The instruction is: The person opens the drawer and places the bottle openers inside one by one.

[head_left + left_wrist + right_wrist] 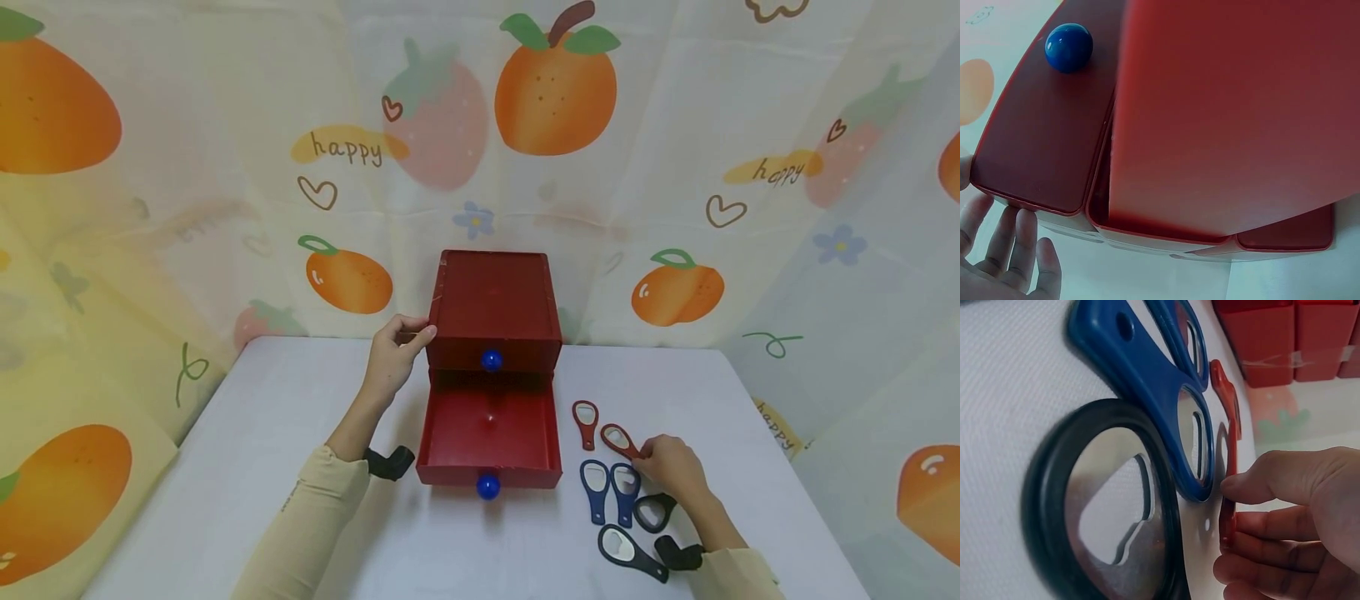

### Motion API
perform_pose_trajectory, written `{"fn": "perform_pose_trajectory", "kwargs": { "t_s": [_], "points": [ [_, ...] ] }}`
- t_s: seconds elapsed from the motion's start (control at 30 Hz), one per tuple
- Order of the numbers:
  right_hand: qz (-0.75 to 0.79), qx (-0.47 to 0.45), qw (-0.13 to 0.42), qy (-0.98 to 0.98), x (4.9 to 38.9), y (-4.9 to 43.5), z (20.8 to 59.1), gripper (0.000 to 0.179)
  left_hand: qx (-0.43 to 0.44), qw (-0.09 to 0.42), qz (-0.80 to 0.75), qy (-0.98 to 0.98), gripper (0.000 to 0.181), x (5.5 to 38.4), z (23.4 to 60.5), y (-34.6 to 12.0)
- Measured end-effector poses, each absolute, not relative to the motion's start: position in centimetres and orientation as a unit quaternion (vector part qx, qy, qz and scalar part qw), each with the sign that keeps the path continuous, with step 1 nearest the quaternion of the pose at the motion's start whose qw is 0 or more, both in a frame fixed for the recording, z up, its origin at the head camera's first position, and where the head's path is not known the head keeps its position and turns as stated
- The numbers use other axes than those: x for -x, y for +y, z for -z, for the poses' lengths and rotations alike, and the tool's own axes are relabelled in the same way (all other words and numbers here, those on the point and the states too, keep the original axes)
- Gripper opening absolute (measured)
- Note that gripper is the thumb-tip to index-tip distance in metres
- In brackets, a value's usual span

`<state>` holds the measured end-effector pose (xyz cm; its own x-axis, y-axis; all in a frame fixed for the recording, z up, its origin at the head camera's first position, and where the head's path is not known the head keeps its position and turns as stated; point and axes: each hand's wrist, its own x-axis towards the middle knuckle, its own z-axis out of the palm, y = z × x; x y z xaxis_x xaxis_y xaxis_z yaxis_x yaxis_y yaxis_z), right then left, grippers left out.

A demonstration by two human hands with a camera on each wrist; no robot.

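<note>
A red drawer cabinet (491, 296) stands at the back of the table, one drawer (491, 429) with a blue knob (488, 487) pulled out and bare inside. My left hand (397, 350) rests against the cabinet's left side, fingertips at the edge of the top drawer front (1035, 137). At the right, my right hand (673, 467) pinches the handle of a red bottle opener (618, 438) between thumb and fingers, close over the table. Beside it lie another red bottle opener (585, 423), two blue bottle openers (596, 492) and two black ones (633, 553).
The white table (262, 467) meets a fruit-printed cloth (225, 167) at the back and sides. The pulled-out drawer juts toward the front, between my two arms. Below it in the left wrist view is another closed drawer front (1288, 231).
</note>
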<state>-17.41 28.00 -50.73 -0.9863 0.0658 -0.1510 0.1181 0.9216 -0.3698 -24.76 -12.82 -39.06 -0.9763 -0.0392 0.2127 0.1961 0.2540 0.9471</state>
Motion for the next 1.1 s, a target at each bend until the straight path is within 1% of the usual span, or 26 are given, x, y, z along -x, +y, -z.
{"fn": "perform_pose_trajectory", "kwargs": {
  "t_s": [0.13, 0.37, 0.63, 0.87, 1.1],
  "points": [
    [0.193, -0.049, 0.072, 0.977, 17.4, 28.0, 50.6, 0.023, 0.052, 0.100, 0.604, -0.789, 0.029, 24.0, 38.1, -12.6],
    [0.202, -0.059, 0.076, 0.975, 17.4, 28.2, 50.6, 0.025, 0.050, 0.105, 0.618, -0.778, 0.031, 25.8, 40.5, -13.1],
    [0.216, -0.070, 0.077, 0.971, 17.4, 28.3, 49.6, 0.030, 0.054, 0.117, 0.617, -0.776, 0.031, 25.9, 40.9, -13.1],
    [0.230, -0.069, 0.069, 0.968, 17.5, 28.4, 48.7, 0.029, 0.057, 0.111, 0.616, -0.778, 0.032, 25.9, 40.8, -13.2],
    [0.241, -0.063, 0.046, 0.967, 17.4, 28.2, 48.0, 0.028, 0.051, 0.101, 0.616, -0.780, 0.032, 26.0, 40.7, -13.2]
  ]
}}
